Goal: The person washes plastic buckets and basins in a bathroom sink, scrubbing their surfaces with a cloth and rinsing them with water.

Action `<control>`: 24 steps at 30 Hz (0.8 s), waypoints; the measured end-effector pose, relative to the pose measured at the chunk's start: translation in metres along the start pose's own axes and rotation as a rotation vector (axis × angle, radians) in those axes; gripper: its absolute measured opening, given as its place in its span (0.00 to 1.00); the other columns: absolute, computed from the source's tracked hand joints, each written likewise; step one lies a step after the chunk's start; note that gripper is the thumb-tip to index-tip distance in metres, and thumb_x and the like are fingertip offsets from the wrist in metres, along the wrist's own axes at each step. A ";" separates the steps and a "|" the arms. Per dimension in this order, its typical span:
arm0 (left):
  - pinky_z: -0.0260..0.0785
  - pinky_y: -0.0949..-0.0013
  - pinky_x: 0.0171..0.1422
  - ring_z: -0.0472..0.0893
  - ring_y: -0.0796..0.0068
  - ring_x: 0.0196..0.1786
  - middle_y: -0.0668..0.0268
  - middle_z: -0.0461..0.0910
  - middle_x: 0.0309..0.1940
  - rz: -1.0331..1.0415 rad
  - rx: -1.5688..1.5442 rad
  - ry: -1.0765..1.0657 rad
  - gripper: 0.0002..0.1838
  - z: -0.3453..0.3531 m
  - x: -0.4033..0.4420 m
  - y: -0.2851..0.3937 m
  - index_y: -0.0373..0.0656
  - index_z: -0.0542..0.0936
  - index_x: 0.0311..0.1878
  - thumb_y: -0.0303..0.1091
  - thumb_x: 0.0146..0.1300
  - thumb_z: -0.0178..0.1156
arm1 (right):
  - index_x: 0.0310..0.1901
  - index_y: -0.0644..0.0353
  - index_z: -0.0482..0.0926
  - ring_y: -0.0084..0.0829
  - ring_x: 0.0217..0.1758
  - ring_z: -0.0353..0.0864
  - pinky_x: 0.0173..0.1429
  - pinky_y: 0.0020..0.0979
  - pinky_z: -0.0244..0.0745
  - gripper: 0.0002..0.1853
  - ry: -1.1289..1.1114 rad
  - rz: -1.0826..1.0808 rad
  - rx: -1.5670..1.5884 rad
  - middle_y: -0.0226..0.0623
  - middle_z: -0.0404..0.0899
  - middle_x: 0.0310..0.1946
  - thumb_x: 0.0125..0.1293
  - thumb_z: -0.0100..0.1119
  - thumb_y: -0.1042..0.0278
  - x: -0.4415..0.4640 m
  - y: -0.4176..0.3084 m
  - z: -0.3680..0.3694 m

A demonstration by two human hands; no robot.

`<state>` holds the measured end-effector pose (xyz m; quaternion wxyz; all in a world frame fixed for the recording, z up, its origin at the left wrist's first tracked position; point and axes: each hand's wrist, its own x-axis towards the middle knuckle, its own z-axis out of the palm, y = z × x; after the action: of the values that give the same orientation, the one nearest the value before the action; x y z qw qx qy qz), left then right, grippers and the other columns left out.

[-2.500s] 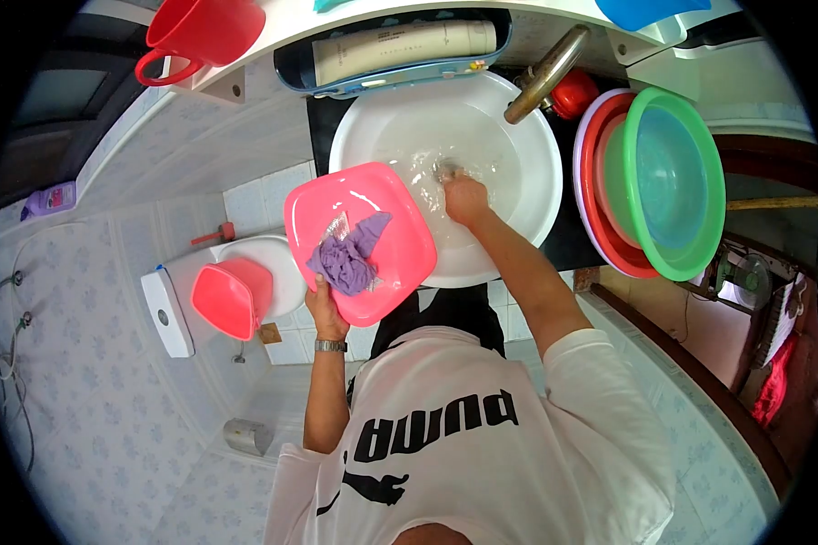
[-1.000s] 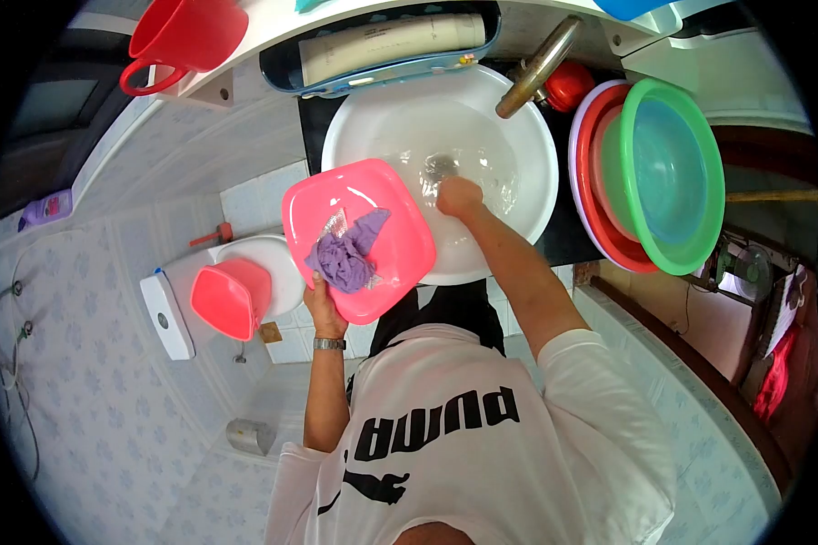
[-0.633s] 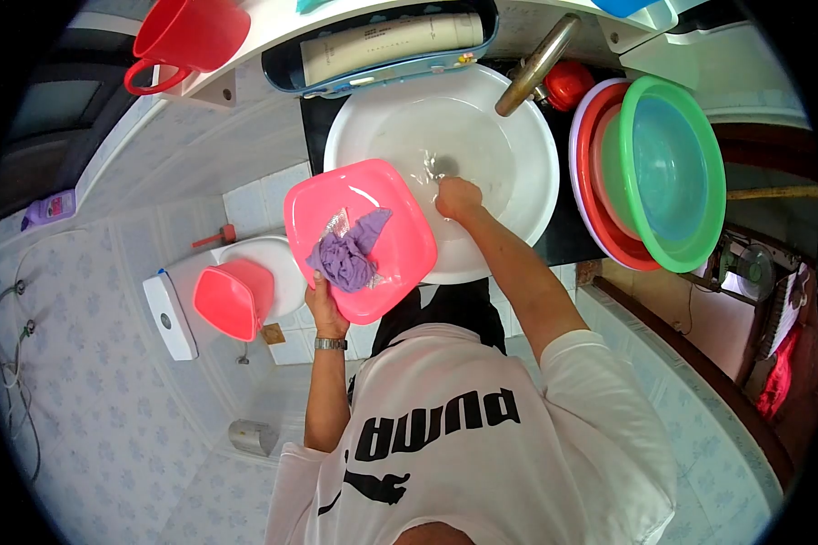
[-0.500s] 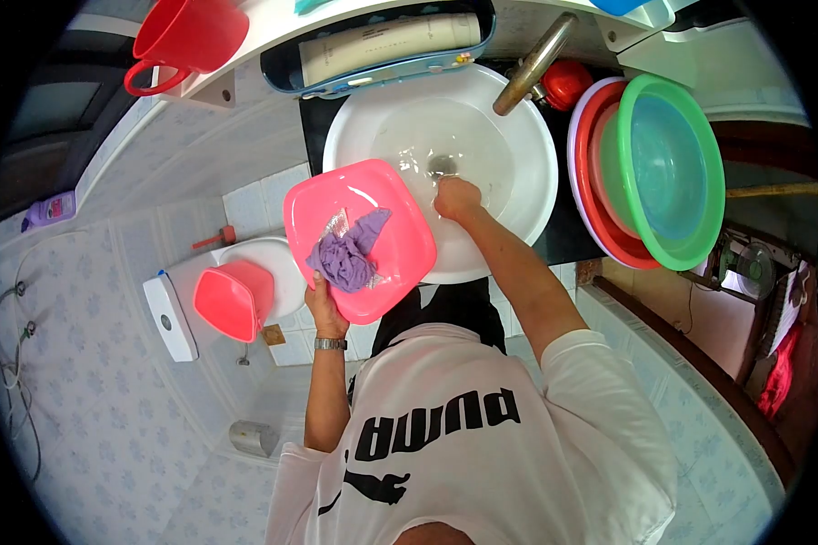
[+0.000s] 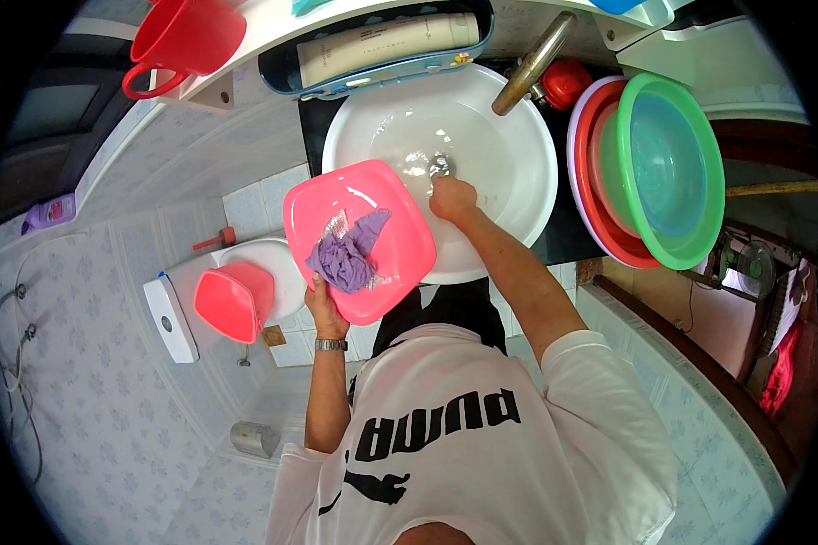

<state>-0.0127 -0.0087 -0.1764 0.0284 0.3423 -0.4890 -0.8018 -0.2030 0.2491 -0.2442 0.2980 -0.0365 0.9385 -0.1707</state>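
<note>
My left hand (image 5: 325, 309) grips the lower left edge of a pink square plastic basin (image 5: 400, 204), tilted beside the sink's left rim. A crumpled purple cloth (image 5: 344, 262) lies in the basin on a piece of shiny clear or silvery wrapping (image 5: 336, 224). Over the white sink (image 5: 532, 195), my right hand (image 5: 452, 198) reaches down with its fingers curled closed, right by the round metal drain (image 5: 441, 166). Rippling water shows in the bowl. What those fingers hold, if anything, is hidden beneath the hand.
A metal faucet (image 5: 534, 64) with a red ball-shaped part (image 5: 566, 84) leans over the sink. Nested basins, the top one green (image 5: 671, 173), stand at right. A blue caddy (image 5: 282, 71) holds a tube behind. Left are a red mug (image 5: 186, 41), a pink bucket (image 5: 234, 302) and a toilet (image 5: 168, 318).
My right hand has shifted slightly to the left beside the drain, which looks brighter, with ripples around it. My left hand and the basin stay nearly still.
</note>
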 end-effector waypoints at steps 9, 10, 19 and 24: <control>0.68 0.59 0.68 0.76 0.67 0.62 0.62 0.75 0.61 -0.006 0.006 0.001 0.34 0.000 -0.001 0.000 0.36 0.69 0.65 0.58 0.70 0.55 | 0.38 0.61 0.83 0.45 0.43 0.87 0.46 0.43 0.81 0.09 0.027 -0.031 -0.008 0.48 0.86 0.39 0.57 0.57 0.72 -0.015 -0.022 -0.010; 0.68 0.59 0.68 0.76 0.67 0.61 0.62 0.75 0.61 -0.007 0.006 0.006 0.34 0.000 -0.001 0.000 0.36 0.69 0.65 0.58 0.70 0.55 | 0.37 0.61 0.84 0.46 0.43 0.87 0.46 0.44 0.81 0.08 0.042 -0.051 -0.011 0.49 0.85 0.39 0.57 0.56 0.72 -0.020 -0.024 -0.012; 0.69 0.60 0.67 0.76 0.67 0.61 0.62 0.76 0.60 0.002 -0.014 0.000 0.33 0.000 0.000 0.000 0.36 0.70 0.65 0.56 0.71 0.55 | 0.44 0.62 0.80 0.50 0.42 0.84 0.46 0.49 0.78 0.14 0.120 -0.105 0.177 0.48 0.84 0.36 0.64 0.55 0.61 -0.092 -0.010 -0.027; 0.69 0.60 0.66 0.76 0.67 0.60 0.62 0.76 0.60 -0.006 0.001 -0.001 0.33 0.001 -0.001 0.004 0.36 0.70 0.65 0.55 0.69 0.58 | 0.48 0.62 0.80 0.47 0.45 0.84 0.49 0.48 0.77 0.15 0.139 -0.138 0.233 0.47 0.84 0.40 0.64 0.55 0.62 -0.136 -0.001 -0.032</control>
<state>-0.0141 -0.0093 -0.1728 0.0254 0.3433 -0.4883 -0.8019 -0.1098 0.2810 -0.1456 0.2223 -0.0540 0.9258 -0.3008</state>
